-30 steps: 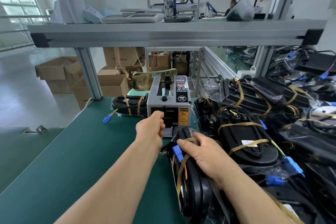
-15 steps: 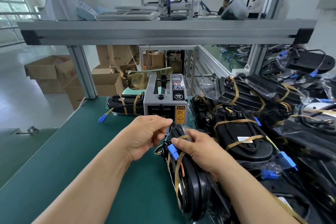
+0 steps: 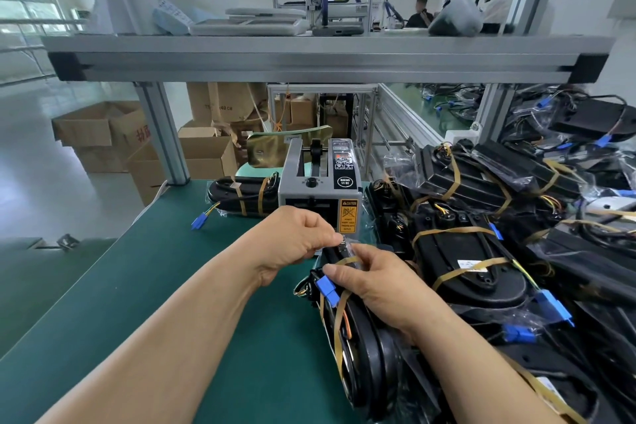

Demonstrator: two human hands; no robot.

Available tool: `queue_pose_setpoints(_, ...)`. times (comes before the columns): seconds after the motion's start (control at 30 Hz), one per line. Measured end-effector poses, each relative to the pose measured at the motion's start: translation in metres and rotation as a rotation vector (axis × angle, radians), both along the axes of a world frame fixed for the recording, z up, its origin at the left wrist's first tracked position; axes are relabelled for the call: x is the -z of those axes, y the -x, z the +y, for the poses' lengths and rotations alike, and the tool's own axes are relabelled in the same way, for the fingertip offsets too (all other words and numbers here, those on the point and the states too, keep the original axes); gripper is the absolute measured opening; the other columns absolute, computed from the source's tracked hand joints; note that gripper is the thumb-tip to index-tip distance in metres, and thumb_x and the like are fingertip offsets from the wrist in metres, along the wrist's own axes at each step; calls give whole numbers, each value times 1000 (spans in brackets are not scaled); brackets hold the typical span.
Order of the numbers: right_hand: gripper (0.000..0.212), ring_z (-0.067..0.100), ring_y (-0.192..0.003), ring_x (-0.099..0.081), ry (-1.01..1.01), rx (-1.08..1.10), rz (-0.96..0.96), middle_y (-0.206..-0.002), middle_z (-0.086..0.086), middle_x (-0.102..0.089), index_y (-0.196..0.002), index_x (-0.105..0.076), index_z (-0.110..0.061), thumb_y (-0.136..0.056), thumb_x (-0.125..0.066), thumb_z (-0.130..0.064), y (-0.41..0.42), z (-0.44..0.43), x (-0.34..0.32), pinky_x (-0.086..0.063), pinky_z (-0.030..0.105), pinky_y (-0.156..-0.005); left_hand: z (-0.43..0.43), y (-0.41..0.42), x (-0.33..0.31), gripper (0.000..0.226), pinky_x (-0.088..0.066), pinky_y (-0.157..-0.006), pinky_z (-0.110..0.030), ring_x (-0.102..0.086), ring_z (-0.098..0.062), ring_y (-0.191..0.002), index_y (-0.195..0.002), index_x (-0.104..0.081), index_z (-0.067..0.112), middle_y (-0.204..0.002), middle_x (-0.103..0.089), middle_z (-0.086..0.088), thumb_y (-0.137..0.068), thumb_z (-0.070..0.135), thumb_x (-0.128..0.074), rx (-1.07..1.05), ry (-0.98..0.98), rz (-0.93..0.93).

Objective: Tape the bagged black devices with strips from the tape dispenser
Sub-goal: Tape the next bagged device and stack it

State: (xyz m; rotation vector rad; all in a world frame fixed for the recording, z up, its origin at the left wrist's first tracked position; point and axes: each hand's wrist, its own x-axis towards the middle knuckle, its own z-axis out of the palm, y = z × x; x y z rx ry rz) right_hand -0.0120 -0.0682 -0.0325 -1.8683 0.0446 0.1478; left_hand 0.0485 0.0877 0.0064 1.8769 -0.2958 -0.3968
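A grey tape dispenser (image 3: 318, 182) stands on the green table (image 3: 120, 286) just beyond my hands. In front of it a bagged black device (image 3: 371, 351) with yellowish tape bands and a blue connector (image 3: 327, 289) stands on edge. My right hand (image 3: 375, 282) grips its top end. My left hand (image 3: 296, 241) pinches a short clear tape strip (image 3: 344, 244) right above that end, fingertips almost touching those of the right hand.
Several taped bagged devices (image 3: 471, 262) are piled at the right. One more (image 3: 241, 194) lies left of the dispenser. An aluminium shelf beam (image 3: 309, 55) crosses overhead on posts (image 3: 161, 134). Cardboard boxes (image 3: 103, 134) stand on the floor beyond the table's left edge.
My left hand has pulled back from the dispenser's slot with a tape strip and come over to the top of the device in my right hand. The view has shifted slightly.
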Motion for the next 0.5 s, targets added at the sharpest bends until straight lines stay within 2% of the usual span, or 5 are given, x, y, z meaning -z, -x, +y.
queue_pose_setpoints(0.1, 80, 26, -90, -74, 9, -4, 1, -95, 5, -77, -116, -65, -22, -50, -70, -66, -1, -1, 1, -55, 48, -94, -3, -2, 2, 16, -32, -42, -9, -42, 2, -38, -69, -69, 14, -44, -51, 14, -84, 17, -74, -18, -59, -52)
queue_pose_setpoints(0.2, 64, 31, -92, -73, 16, 1, -16, -96, 10, -76, -106, -67, -18, -57, -72, -59, 0, -1, 1, -55, 50, -93, -4, -5, 6, 16, -33, -44, -8, -46, 6, -39, -69, -69, 13, -45, -54, 16, -83, 18, -75, -51, -98, -92)
queue_pose_setpoints(0.33, 49, 29, -93, -72, 35, 8, -17, -97, 8, -76, -105, -67, -17, -72, -75, -52, 0, -3, 2, -55, 47, -93, -5, -8, 9, 15, -36, -45, -9, -47, 7, -42, -72, -72, 9, -54, -60, 11, -81, 19, -77, -94, -113, -120)
queue_pose_setpoints(0.4, 40, 29, -92, -72, 30, 9, -19, -97, 8, -76, -105, -67, -17, -79, -76, -46, 0, -4, 2, -55, 47, -93, -5, -8, 10, 17, -35, -43, -7, -47, 7, -41, -68, -70, 11, -49, -58, 14, -82, 18, -77, -97, -100, -118)
queue_pose_setpoints(0.5, 48, 29, -90, -73, 21, 6, -21, -94, 8, -77, -104, -68, -19, -71, -75, -53, 0, -2, 2, -56, 48, -92, -7, -7, 11, 22, -38, -47, -10, -47, 7, -41, -63, -66, 15, -47, -56, 15, -82, 17, -77, -109, -89, -121)
